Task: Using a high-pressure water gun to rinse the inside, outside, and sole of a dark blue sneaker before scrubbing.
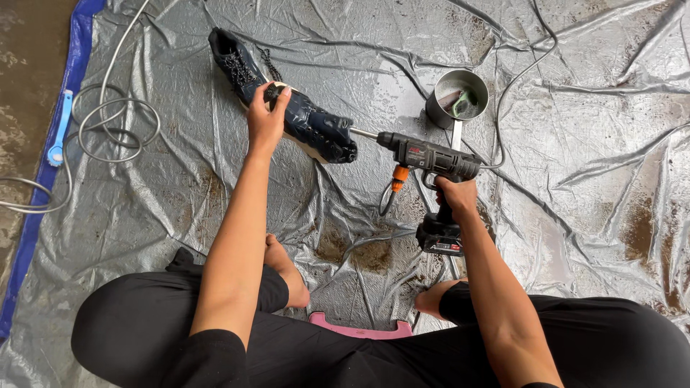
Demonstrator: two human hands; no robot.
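A wet dark navy shoe (316, 129) lies on its side on the grey tarp (180, 194), toe toward the right. My left hand (267, 115) grips it at the collar. A second dark shoe (233, 65) with laces lies just behind, up and to the left. My right hand (454, 192) holds the grip of a black cordless spray gun (430, 156) with an orange hose fitting. Its short metal nozzle points left and nearly touches the toe of the held shoe.
A metal pot (457, 97) holding a green sponge stands behind the spray gun. A grey hose (108, 129) coils at the left beside a blue brush (60, 128) on the tarp's blue edge. My knees, bare feet and a pink stool (359, 329) fill the near side.
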